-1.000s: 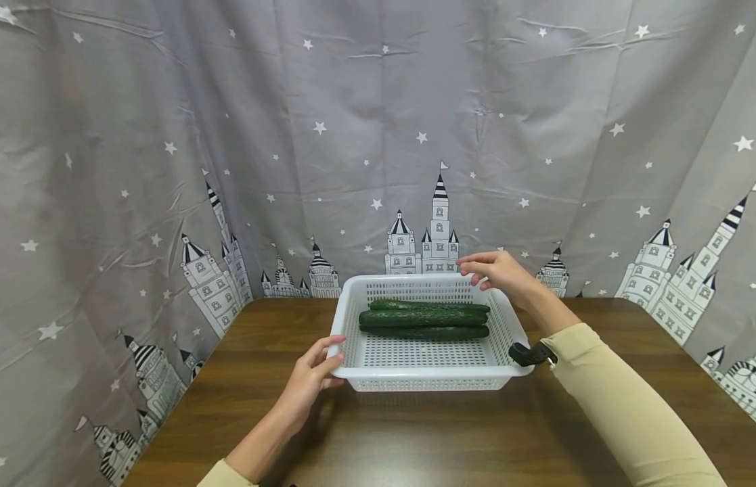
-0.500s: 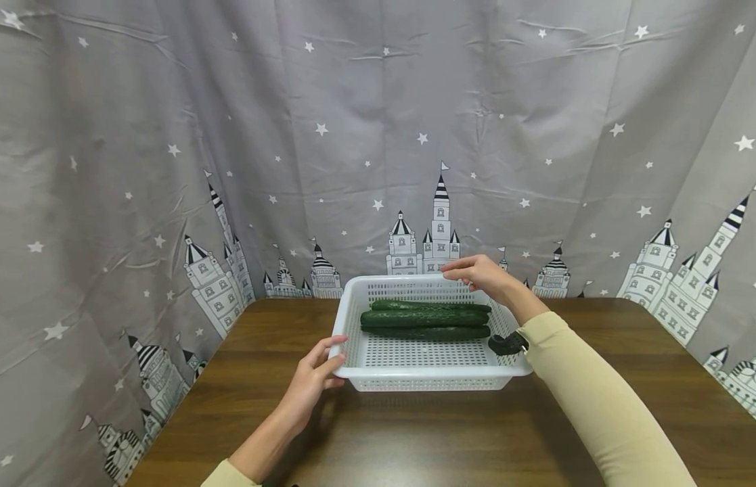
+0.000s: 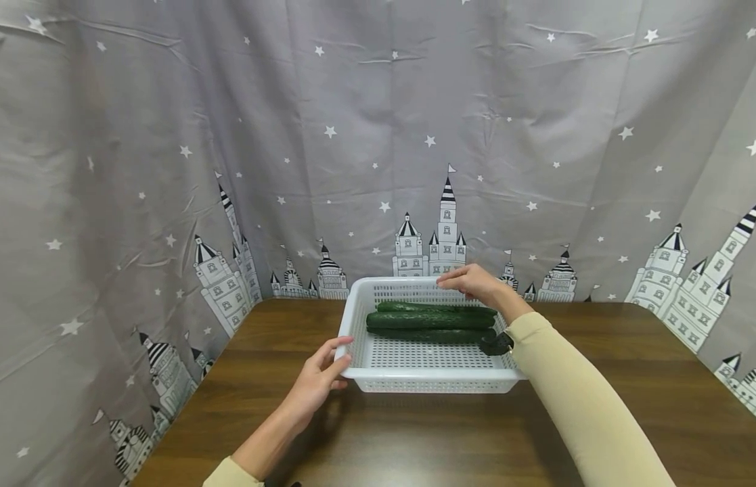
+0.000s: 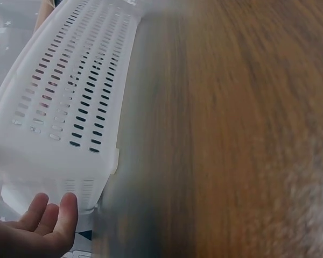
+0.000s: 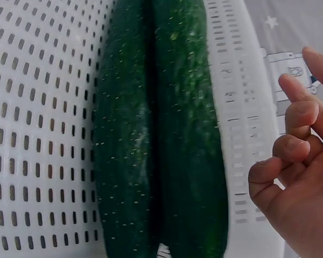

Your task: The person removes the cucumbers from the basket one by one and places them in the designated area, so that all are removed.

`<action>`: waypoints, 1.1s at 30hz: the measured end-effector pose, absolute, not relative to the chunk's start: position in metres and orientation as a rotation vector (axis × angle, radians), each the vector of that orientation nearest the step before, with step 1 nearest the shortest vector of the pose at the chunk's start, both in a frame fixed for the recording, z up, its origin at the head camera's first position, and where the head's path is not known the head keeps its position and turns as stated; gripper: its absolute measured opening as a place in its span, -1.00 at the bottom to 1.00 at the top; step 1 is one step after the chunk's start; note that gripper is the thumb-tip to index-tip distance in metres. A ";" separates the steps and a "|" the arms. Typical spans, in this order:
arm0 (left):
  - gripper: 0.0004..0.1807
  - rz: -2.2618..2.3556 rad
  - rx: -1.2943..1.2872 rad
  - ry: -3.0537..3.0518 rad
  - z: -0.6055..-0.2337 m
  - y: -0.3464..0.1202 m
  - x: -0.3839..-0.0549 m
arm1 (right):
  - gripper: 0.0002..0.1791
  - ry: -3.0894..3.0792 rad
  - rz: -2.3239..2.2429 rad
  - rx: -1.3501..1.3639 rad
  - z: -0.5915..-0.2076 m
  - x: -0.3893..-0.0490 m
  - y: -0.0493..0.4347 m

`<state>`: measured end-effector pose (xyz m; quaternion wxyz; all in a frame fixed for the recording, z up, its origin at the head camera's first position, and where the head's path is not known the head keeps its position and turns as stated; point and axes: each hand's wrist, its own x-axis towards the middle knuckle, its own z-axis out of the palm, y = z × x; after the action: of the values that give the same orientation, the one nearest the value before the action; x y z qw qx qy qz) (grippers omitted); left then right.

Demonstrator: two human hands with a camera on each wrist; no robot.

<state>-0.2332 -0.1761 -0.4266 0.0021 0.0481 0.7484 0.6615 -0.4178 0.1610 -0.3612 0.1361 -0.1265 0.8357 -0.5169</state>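
1. The left hand [image 3: 319, 375] grips the left end of a white plastic basket [image 3: 435, 374], near its front corner; the thumb lies on the rim, with other fingers around the outside of that end.
2. The right hand [image 3: 475, 281] is at the far rim, right of the middle; its fingers are loosely bent, nothing is seen clasped in them, and I cannot tell whether the fingertips touch the rim.
3. The basket is full of small slots and stands long side forward; I cannot tell whether it rests flat on the brown wooden desk [image 3: 426, 433] or just above it.
4. Three green cucumbers [image 3: 432, 320] lie lengthwise inside, side by side, nearer the far wall than the front; bare slotted floor shows in front of them.
5. A black band [image 3: 495, 343] at the right wrist covers part of the basket's right end; the sleeve [image 3: 579, 392] above it is pale yellow.
6. Behind the desk hangs a grey curtain [image 3: 378, 135]; it is printed with white stars and castles.
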 end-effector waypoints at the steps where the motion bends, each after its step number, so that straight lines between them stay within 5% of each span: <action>1: -0.56 2.074 0.155 2.350 -0.426 -0.176 -0.233 | -0.48 2.423 -1.480 -0.368 -0.363 -0.419 0.160; 33: -0.53 2.025 0.139 2.376 -0.424 -0.177 -0.232 | -0.61 2.578 -1.266 -0.357 -0.392 -0.426 0.160</action>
<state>-0.2320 -0.1775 -0.4242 0.0082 0.0444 0.7603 0.6480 -0.4256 0.1598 -0.3919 0.1232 -0.1225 0.8839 -0.4342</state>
